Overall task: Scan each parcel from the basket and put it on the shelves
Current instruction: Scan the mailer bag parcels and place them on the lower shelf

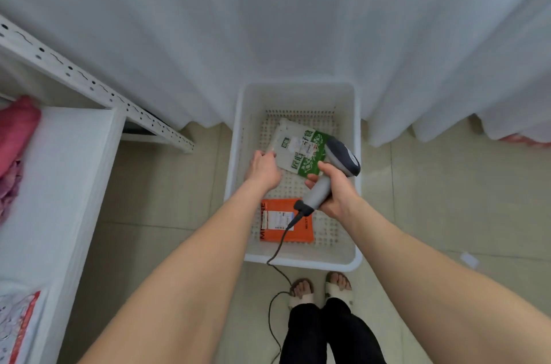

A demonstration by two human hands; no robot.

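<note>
The orange parcel (301, 233) reads "MI…E"; other labels are illegible.

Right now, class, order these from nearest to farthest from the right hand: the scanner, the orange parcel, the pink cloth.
1. Scanner: gripped in the right hand.
2. Orange parcel: in the basket, just below.
3. Pink cloth: far left, on the shelf.

Can't read the tiny label print on the green-white parcel (298, 152). Only seeing part of the orange parcel (286, 225) behind the scanner (322, 191).

White curtain (268, 21) hangs behind — beige tiled floor (447, 199), pale sandals (338, 293) below.
</note>
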